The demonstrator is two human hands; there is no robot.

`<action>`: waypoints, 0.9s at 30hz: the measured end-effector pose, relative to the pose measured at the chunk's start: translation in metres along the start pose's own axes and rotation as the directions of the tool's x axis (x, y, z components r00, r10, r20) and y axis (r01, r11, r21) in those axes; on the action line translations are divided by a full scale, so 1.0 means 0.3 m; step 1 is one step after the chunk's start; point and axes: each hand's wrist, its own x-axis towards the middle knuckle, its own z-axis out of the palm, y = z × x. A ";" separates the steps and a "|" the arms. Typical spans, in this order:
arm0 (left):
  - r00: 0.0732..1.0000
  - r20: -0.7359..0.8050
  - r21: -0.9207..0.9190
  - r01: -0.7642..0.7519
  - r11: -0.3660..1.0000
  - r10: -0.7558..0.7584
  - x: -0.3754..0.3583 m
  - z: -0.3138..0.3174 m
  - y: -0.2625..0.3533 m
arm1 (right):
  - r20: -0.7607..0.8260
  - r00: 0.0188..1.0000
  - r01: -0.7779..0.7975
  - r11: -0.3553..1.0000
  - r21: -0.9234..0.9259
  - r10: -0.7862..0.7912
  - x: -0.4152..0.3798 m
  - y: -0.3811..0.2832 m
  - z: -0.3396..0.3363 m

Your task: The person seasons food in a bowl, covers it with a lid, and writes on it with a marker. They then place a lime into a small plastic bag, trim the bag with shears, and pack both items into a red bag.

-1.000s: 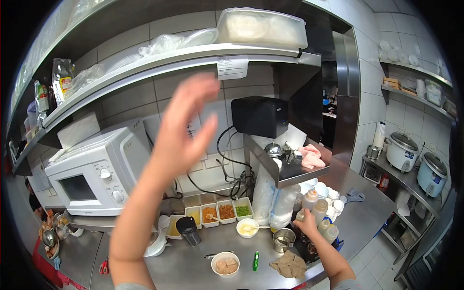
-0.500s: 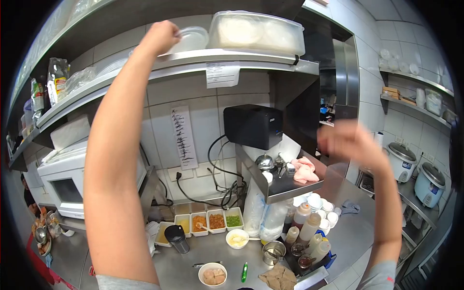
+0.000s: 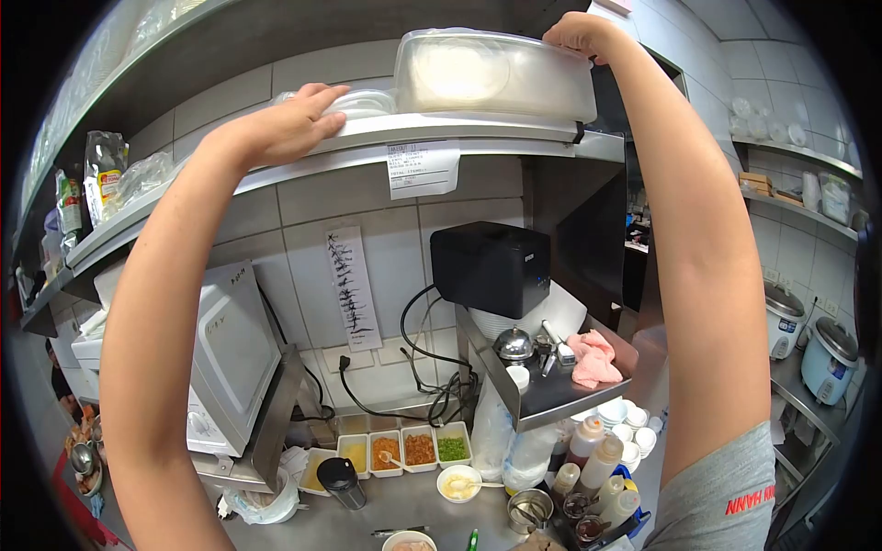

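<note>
My left hand (image 3: 289, 127) is at the upper shelf (image 3: 358, 138), fingers stretched out and thumb apart, touching or just beside a stack of clear round plastic lids (image 3: 366, 103). My right hand (image 3: 581, 37) is raised at the far end, its fingers curled over the top right corner of a large translucent plastic container (image 3: 542, 83). Pale round shapes show through that container's wall, and it rests on the shelf near its right end. A paper order slip (image 3: 423, 170) hangs from the shelf edge between my arms.
Below stand a black box-shaped device (image 3: 491, 266), a small steel shelf (image 3: 551, 409) with a pink cloth (image 3: 594, 358), and a white microwave (image 3: 234, 358). On the counter are white trays of toppings (image 3: 420, 448), a black tumbler (image 3: 342, 482), a white bowl (image 3: 457, 484) and sauce bottles (image 3: 602, 464).
My right hand has risen from beside the small steel shelf to the container's corner. My left hand has lowered and its fingers have spread. The view has tilted upward.
</note>
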 end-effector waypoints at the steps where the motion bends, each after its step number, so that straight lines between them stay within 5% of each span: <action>1: 1.000 -0.012 -0.015 0.000 1.000 0.000 0.004 0.013 0.009 | -0.003 1.000 0.006 1.000 -0.004 -0.006 0.000 -0.005 0.005; 5: 0.998 -0.052 0.039 -0.022 0.999 0.024 0.023 0.036 0.020 | 0.100 0.994 0.040 0.998 -0.057 -0.034 -0.030 -0.057 -0.040; 8: 0.997 -0.046 0.039 -0.061 0.997 0.063 0.038 0.035 0.015 | 0.084 0.959 0.240 0.935 0.262 -0.270 0.097 0.028 0.010; 11: 0.997 -0.064 0.037 -0.047 0.998 0.049 0.043 0.042 0.017 | 0.208 0.916 0.219 0.861 0.459 -0.344 0.135 0.047 0.020; 14: 0.974 -0.203 0.076 -0.087 0.993 0.101 0.022 0.064 0.032 | -0.041 0.955 0.246 0.709 0.660 -0.294 0.096 0.068 0.008; 18: 0.826 -0.515 0.134 -0.186 0.973 0.229 0.013 0.076 0.047 | -0.334 0.940 0.305 0.264 0.915 0.072 0.102 0.106 0.005; 20: 0.713 -0.641 0.086 -0.300 0.950 0.283 -0.006 0.044 0.094 | -0.573 0.819 0.569 0.103 0.816 0.016 0.028 0.116 -0.028; 21: 0.758 -0.639 -0.314 -0.411 0.856 0.130 -0.031 0.030 0.137 | -0.672 0.741 0.672 0.015 0.741 0.003 -0.027 0.115 -0.039; 23: 0.894 -0.433 -0.885 -0.398 0.242 -0.114 -0.113 0.009 0.256 | -0.792 0.580 0.814 0.150 0.561 -0.191 -0.201 0.072 -0.060; 25: 0.954 -0.298 -0.920 -0.290 -0.265 -0.009 -0.233 0.024 0.352 | -0.824 0.485 0.854 0.360 0.375 -0.292 -0.510 -0.009 0.031; 27: 0.960 -0.219 -0.750 -0.050 -0.660 0.176 -0.330 0.083 0.360 | -0.807 0.420 0.839 0.516 0.172 -0.414 -0.855 -0.073 0.111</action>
